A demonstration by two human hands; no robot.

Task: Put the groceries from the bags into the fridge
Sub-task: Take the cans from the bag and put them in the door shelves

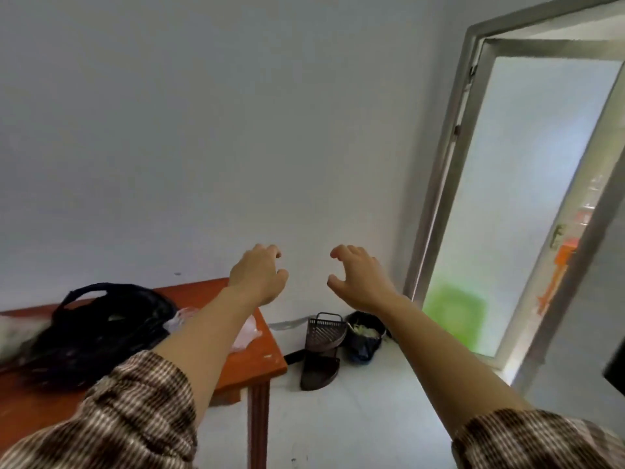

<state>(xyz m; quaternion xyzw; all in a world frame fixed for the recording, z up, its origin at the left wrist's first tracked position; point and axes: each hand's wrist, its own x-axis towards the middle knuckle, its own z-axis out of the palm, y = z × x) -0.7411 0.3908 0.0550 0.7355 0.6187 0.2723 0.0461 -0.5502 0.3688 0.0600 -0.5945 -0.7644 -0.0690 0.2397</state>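
A black bag (101, 328) lies on the red-brown table (260, 360) at the lower left, with a white plastic bag (248, 333) beside it near the table's right end. My left hand (258, 274) is raised in the air above the table's far right corner, fingers loosely curled, holding nothing. My right hand (358, 275) hovers level with it to the right, in front of the white wall, fingers loosely curled and empty. No fridge is in view.
A brown slotted rack (323, 350) stands on the pale floor by the table leg. A black bin bag with scraps (365, 336) sits in the corner. A metal-framed frosted glass door (527, 198) stands open at the right.
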